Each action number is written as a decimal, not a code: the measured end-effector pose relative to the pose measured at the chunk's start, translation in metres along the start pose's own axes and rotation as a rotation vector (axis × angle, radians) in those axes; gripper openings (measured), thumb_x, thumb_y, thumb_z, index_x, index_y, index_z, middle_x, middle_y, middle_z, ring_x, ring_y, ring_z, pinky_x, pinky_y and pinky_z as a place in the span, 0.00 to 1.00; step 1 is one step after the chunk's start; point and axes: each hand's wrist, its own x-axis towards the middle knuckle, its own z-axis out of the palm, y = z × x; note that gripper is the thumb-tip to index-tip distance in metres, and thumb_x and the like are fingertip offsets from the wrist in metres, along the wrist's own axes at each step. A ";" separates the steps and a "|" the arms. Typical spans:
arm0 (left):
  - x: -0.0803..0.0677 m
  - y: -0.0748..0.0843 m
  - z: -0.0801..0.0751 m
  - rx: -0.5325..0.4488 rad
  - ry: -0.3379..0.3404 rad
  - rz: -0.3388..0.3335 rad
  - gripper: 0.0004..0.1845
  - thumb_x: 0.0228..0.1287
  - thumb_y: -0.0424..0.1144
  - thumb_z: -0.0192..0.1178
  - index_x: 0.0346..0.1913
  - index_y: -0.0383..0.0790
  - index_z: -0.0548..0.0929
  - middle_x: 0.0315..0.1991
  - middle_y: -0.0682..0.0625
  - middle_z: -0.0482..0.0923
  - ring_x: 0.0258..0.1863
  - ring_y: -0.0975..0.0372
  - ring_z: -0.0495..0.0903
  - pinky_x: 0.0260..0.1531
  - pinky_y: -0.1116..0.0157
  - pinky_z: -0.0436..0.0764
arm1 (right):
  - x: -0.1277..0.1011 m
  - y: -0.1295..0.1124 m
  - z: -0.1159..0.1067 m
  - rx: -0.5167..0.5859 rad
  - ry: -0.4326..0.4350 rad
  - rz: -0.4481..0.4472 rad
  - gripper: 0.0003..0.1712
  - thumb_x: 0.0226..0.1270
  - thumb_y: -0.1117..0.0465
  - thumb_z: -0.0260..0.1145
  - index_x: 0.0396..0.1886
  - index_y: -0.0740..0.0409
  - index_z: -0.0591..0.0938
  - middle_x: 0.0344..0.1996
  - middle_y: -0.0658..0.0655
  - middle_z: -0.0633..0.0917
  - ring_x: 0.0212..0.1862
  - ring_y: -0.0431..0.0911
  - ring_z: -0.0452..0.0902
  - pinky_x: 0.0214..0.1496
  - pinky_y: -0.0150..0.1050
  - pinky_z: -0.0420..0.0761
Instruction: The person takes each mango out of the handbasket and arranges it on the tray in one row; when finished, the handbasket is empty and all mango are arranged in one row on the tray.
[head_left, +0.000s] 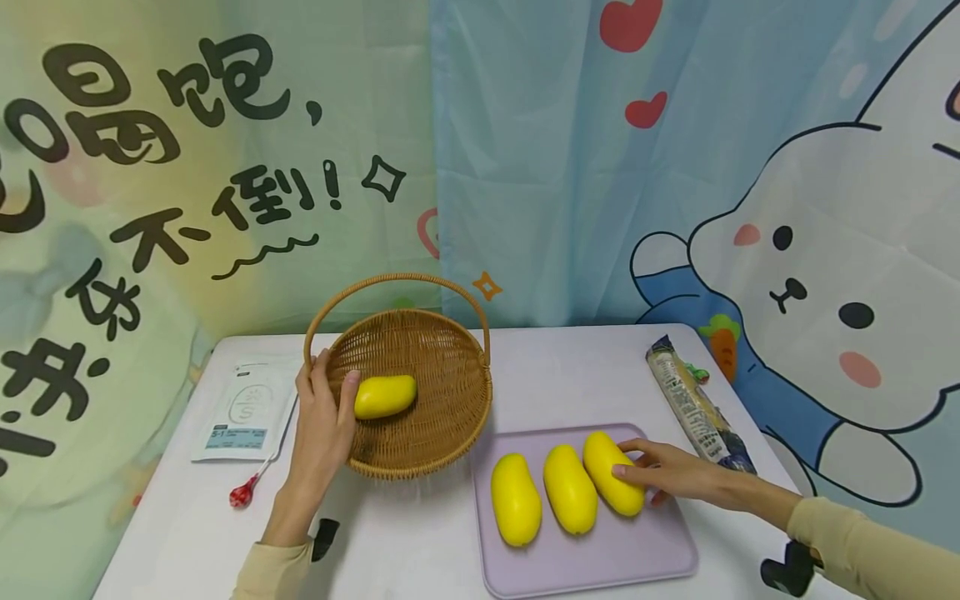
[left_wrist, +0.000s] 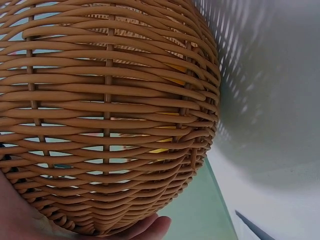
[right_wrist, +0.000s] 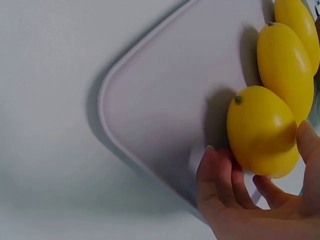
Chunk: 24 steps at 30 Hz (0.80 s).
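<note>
Four yellow mangoes total. Three on lilac tray [head_left: 660, 558], side by side, long axes roughly parallel, running from near edge of tray up toward wicker basket [head_left: 450, 417], tops tilted a bit left in head view. Rightmost mango [head_left: 611, 471] gripped by right hand [head_left: 667, 475]: thumb on one flank, fingers curled round far side, mango resting on tray. In right wrist view, green stem dot of that mango points away from palm, toward open tray surface. Middle mango [head_left: 570, 487] just left of that hand, touching or nearly touching held one; cannot tell which. Third mango [head_left: 515, 498] further left, close beside middle one.

Fourth mango [head_left: 385, 396] inside basket, long axis near horizontal, narrower end pointing right, away from left hand [head_left: 324, 417]. Left hand on basket's left rim: thumb over rim inside and touching mango's blunt end, fingers outside under wall. Left wrist view filled w/ basket weave; only slivers of yellow thru gaps, palm edge at bottom.

One basket w/ one hoop handle, tilted toward viewer. One tray, its near corners cut off at frame bottom.

Beyond right hand: one long wrapped packet [head_left: 693, 404], print too small to read. Left of left hand: one white pouch [head_left: 243, 410], text mostly illegible, and one red lollipop [head_left: 242, 495] near wrist. Both forearms in beige sleeves, partly out of frame.
</note>
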 end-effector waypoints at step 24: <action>-0.002 0.004 -0.002 -0.011 -0.029 -0.012 0.40 0.79 0.63 0.40 0.82 0.45 0.47 0.80 0.35 0.41 0.74 0.36 0.60 0.70 0.37 0.64 | -0.017 -0.098 -0.026 -0.194 0.073 -0.326 0.34 0.76 0.44 0.61 0.72 0.58 0.70 0.63 0.64 0.78 0.61 0.56 0.77 0.60 0.54 0.81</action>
